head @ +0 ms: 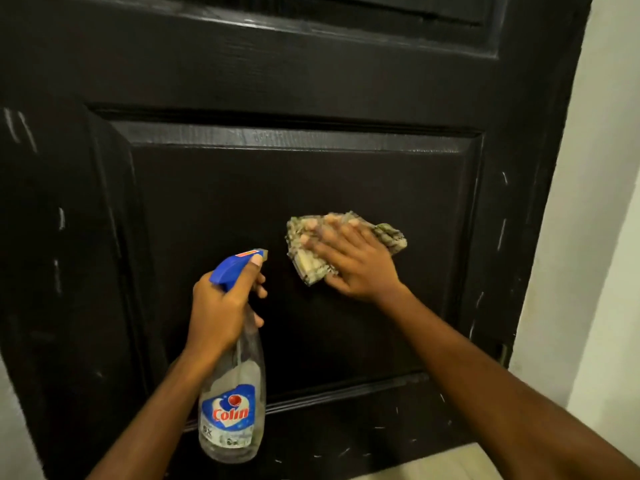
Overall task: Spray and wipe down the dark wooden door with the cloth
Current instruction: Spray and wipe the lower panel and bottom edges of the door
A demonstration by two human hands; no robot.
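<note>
The dark wooden door (242,188) fills the view, with a recessed lower panel in the middle. My right hand (353,265) lies flat with spread fingers on a folded greenish patterned cloth (308,261), pressing it against the panel. My left hand (221,306) grips the neck of a clear spray bottle (232,410) with a blue trigger head and a blue Colin label. The nozzle points at the panel just left of the cloth, and a fingertip rests near the nozzle tip.
A white wall (602,202) runs along the door's right edge. A strip of light floor (433,462) shows at the bottom. White scuff marks dot the door's left and right stiles and bottom rail.
</note>
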